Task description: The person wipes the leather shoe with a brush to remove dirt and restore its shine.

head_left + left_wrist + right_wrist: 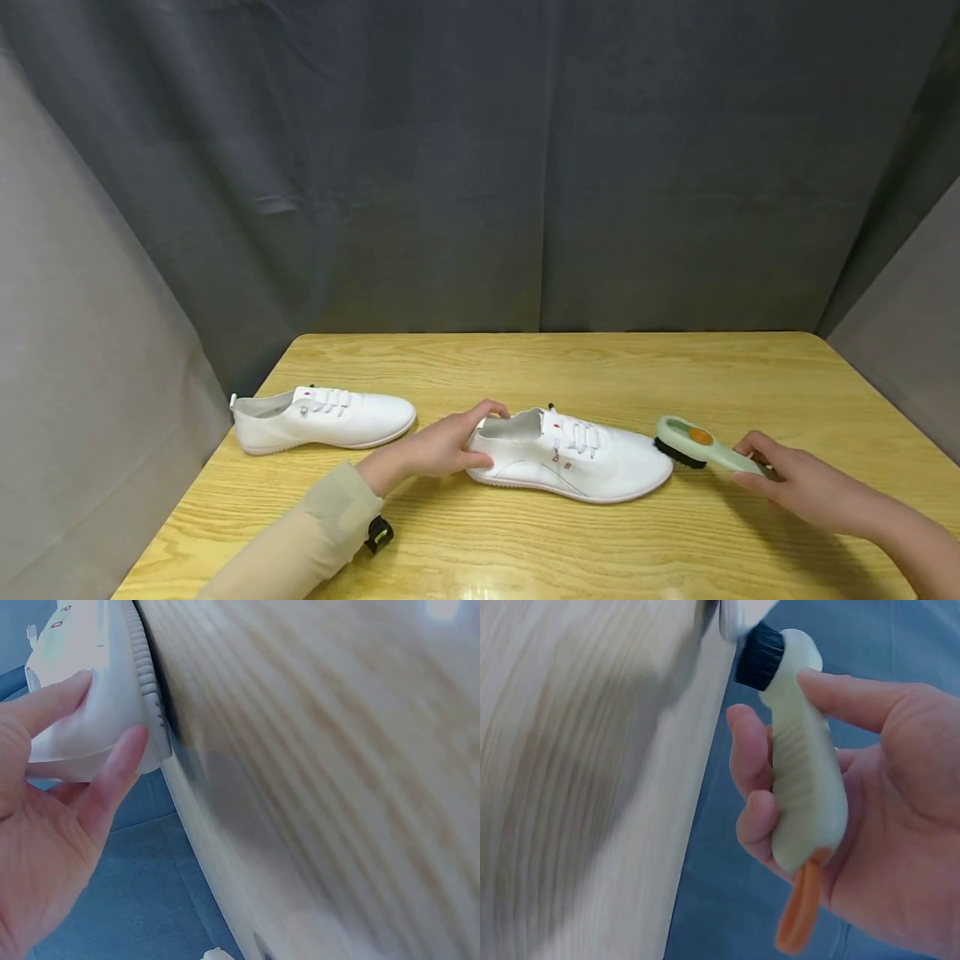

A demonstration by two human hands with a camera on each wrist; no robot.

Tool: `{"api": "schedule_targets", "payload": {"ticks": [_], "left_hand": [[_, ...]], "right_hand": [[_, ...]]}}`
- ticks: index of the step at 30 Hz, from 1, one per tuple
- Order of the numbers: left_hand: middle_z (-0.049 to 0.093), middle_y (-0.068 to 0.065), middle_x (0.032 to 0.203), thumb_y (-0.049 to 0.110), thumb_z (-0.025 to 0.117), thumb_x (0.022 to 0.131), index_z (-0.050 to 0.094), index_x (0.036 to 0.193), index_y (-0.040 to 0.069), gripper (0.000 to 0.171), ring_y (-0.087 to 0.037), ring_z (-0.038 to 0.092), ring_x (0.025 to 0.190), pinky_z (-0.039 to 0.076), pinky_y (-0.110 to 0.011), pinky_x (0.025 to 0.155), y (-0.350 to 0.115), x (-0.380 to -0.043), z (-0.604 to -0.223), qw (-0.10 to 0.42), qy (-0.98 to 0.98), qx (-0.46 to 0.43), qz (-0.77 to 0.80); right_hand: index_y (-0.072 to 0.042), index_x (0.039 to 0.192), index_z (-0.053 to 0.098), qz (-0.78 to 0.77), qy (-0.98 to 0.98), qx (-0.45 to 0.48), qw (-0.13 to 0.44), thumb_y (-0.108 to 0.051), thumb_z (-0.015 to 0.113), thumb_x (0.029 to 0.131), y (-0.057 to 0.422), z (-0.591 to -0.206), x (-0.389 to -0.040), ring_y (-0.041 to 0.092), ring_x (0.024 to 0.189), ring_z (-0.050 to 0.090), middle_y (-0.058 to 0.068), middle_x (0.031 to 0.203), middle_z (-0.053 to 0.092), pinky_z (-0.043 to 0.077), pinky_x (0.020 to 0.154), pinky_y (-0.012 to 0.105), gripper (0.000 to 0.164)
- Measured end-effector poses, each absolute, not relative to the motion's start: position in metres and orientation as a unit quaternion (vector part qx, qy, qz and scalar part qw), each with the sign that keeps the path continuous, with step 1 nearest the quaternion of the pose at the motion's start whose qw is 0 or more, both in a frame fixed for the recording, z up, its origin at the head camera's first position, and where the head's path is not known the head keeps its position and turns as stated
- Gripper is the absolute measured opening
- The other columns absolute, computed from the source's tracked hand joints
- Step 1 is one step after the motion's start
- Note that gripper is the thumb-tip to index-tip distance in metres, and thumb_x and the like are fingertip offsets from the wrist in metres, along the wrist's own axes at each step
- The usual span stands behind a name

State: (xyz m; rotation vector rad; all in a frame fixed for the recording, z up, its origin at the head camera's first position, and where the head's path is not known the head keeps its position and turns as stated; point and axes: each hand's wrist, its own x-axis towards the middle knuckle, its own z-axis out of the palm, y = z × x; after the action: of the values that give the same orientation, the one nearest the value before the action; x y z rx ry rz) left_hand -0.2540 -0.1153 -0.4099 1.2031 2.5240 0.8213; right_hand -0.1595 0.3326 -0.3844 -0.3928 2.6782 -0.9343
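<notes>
A white lace-up shoe [615, 467] sits sole down in the middle of the table, toe pointing right. My left hand [450, 442] grips its heel, thumb on the near side; the left wrist view shows the fingers around the heel of the shoe [112, 697]. In my right hand [810, 487] is a pale green scrub brush [723, 454] with black bristles and an orange button. Its bristles are at the shoe's toe; whether they touch cannot be told. The right wrist view shows fingers curled round the brush handle [806, 772], an orange loop [801, 907] hanging from its end.
A second white shoe [337, 419] stands at the left of the wooden table [525, 550], toe to the right. Behind the table hangs a dark grey curtain [450, 167]. A small black object [378, 533] shows by the left sleeve.
</notes>
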Motion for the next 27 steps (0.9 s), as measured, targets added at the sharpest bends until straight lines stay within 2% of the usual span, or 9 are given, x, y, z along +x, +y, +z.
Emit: {"api": "schedule_targets", "payload": {"ticks": [6, 11, 16, 23, 27], "left_hand": [[0.051, -0.007, 0.137, 0.016, 0.070, 0.091, 0.035, 0.140, 0.018, 0.060, -0.017, 0.053, 0.117, 0.041, -0.035, 0.099, -0.115, -0.251, -0.408, 0.116, 0.866, 0.402, 0.275], [0.050, -0.006, 0.138, 0.016, 0.069, 0.092, 0.035, 0.141, 0.019, 0.060, -0.015, 0.051, 0.119, 0.040, -0.034, 0.100, -0.115, -0.251, -0.409, 0.116, 0.868, 0.397, 0.275], [0.050, -0.006, 0.139, 0.016, 0.069, 0.092, 0.035, 0.141, 0.017, 0.060, -0.017, 0.050, 0.122, 0.039, -0.035, 0.102, -0.115, -0.251, -0.410, 0.110, 0.866, 0.403, 0.275], [0.048, -0.005, 0.140, 0.016, 0.069, 0.092, 0.035, 0.141, 0.017, 0.060, -0.018, 0.048, 0.125, 0.038, -0.035, 0.103, -0.115, -0.251, -0.411, 0.113, 0.866, 0.404, 0.271], [0.049, -0.007, 0.140, 0.016, 0.068, 0.092, 0.035, 0.141, 0.018, 0.059, -0.020, 0.048, 0.125, 0.038, -0.035, 0.103, -0.115, -0.250, -0.411, 0.114, 0.867, 0.402, 0.272]], "right_hand": [[-0.003, 0.115, 0.048, -0.301, 0.939, -0.120, 0.117, -0.024, 0.055, 0.100, 0.337, -0.379, -0.159, 0.010, 0.054, 0.035, 0.002, 0.074, 0.044, 0.034, 0.050, 0.027, 0.026], [-0.004, 0.123, 0.049, -0.296, 0.942, -0.124, 0.098, -0.032, 0.053, 0.101, 0.314, -0.369, -0.164, 0.012, 0.055, 0.036, 0.001, 0.071, 0.043, 0.034, 0.050, 0.028, 0.036], [-0.005, 0.125, 0.050, -0.280, 0.945, -0.147, 0.079, -0.034, 0.052, 0.101, 0.291, -0.361, -0.174, 0.013, 0.054, 0.036, 0.000, 0.071, 0.045, 0.034, 0.049, 0.028, 0.037], [-0.006, 0.122, 0.054, -0.293, 0.933, -0.180, 0.106, -0.031, 0.055, 0.100, 0.272, -0.364, -0.188, 0.016, 0.068, 0.045, 0.002, 0.093, 0.058, 0.038, 0.058, 0.030, 0.033], [-0.002, 0.121, 0.053, -0.308, 0.926, -0.173, 0.133, -0.031, 0.053, 0.101, 0.278, -0.371, -0.197, 0.017, 0.063, 0.046, 0.005, 0.085, 0.056, 0.039, 0.055, 0.031, 0.035]]}}
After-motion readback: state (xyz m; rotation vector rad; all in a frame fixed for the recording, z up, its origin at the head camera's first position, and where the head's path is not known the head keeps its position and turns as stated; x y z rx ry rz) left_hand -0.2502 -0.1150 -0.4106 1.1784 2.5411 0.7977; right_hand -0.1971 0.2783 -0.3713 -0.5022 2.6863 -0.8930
